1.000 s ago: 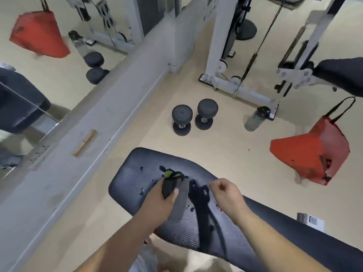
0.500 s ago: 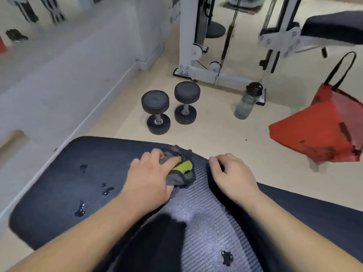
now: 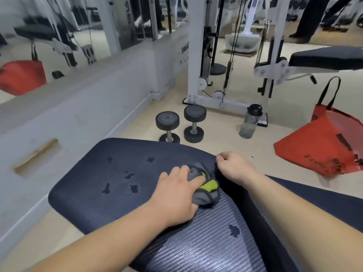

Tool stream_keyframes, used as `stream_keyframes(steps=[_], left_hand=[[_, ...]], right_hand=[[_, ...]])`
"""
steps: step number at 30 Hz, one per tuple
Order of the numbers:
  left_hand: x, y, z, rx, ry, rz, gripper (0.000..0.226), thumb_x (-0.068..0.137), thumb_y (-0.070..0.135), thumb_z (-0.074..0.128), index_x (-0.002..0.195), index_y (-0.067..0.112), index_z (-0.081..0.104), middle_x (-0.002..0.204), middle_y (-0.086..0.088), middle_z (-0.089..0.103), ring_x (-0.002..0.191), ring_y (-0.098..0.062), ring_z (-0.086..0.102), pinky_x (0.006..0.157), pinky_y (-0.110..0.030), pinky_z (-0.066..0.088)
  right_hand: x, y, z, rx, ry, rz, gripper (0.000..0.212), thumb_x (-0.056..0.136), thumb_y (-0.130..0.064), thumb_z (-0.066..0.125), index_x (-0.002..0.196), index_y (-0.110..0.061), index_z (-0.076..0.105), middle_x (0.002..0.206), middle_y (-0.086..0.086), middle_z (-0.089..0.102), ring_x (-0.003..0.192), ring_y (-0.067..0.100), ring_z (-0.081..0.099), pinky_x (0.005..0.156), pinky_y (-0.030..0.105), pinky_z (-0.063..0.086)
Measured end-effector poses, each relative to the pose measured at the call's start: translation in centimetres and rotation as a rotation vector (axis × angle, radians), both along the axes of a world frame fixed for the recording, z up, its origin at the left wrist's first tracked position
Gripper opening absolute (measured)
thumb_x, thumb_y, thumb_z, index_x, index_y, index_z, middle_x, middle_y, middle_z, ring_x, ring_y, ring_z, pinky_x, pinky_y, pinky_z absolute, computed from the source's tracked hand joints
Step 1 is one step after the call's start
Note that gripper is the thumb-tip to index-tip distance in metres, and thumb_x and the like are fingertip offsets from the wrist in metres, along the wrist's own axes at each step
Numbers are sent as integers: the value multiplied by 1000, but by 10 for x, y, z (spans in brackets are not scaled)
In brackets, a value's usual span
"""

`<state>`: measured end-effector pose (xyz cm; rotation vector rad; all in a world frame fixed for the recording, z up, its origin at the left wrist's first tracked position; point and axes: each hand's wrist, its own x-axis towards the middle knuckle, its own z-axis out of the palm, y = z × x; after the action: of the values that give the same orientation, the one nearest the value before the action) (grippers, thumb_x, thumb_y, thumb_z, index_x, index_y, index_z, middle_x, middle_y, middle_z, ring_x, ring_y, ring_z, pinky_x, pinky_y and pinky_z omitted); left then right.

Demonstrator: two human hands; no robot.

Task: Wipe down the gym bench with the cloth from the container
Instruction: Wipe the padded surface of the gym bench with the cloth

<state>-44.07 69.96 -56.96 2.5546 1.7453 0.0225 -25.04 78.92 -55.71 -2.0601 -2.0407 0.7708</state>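
Observation:
The dark textured gym bench (image 3: 94, 185) fills the lower middle of the head view, with several wet spots (image 3: 129, 176) on its pad. A bunched grey cloth with a lime-green patch (image 3: 207, 190) lies on the pad. My left hand (image 3: 176, 193) presses down on the cloth, fingers spread over its left side. My right hand (image 3: 234, 168) rests at the bench's far right edge beside the cloth, fingers curled over the rim.
Two black dumbbells (image 3: 179, 126) stand on the beige floor beyond the bench. A water bottle (image 3: 250, 121) sits by the white cable machine (image 3: 204, 55). A red tote bag (image 3: 324, 148) lies at the right. A low grey wall with mirrors (image 3: 82, 107) runs along the left.
The cloth went from held upright in my left hand to pressed flat on the pad. The view has lifted, showing more of the room. My right hand stayed at the bench edge.

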Motion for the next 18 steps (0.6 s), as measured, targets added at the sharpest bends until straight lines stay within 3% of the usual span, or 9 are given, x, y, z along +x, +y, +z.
stream_keyframes(steps=[4,9,10,12,16,18], left_hand=[[-34,20,-2,37,-7,-141,63,85,47,54,145,47,37,127,-1,46,111,-23,47,87,-39,39],[-63,68,-6,25,-75,478,62,85,51,59,144,42,44,135,-5,46,122,-31,46,94,-44,45],[-55,69,-5,29,-70,511,58,85,51,57,141,39,46,134,-6,45,121,-31,46,93,-45,45],[-37,56,-6,35,-15,403,54,86,49,54,138,37,45,133,-5,43,119,-30,46,91,-45,46],[-46,24,-3,-15,-79,-96,63,83,47,43,145,48,37,133,1,44,114,-24,49,93,-41,46],[-71,40,-2,-48,-45,-144,65,80,48,38,146,53,38,135,4,47,112,-23,51,94,-39,45]], right_hand=[[-10,-3,2,47,-140,-2,37,100,-43,43,116,-26,72,122,5,72,113,33,64,91,38,53],[-19,-3,3,48,-172,-10,54,94,-70,42,93,-26,74,98,-1,73,98,25,68,82,36,57],[-19,-2,3,36,-175,-13,57,92,-73,42,91,-25,74,97,-1,73,97,25,68,81,35,56],[-21,1,2,42,-208,-5,60,93,-72,42,91,-21,74,101,2,72,100,28,67,80,35,54],[-23,5,2,67,-245,-13,57,98,-61,40,92,-16,74,99,7,70,97,32,65,82,35,53],[-21,7,5,43,-240,-22,57,100,-60,38,87,-16,73,91,5,68,88,31,62,82,36,54]])
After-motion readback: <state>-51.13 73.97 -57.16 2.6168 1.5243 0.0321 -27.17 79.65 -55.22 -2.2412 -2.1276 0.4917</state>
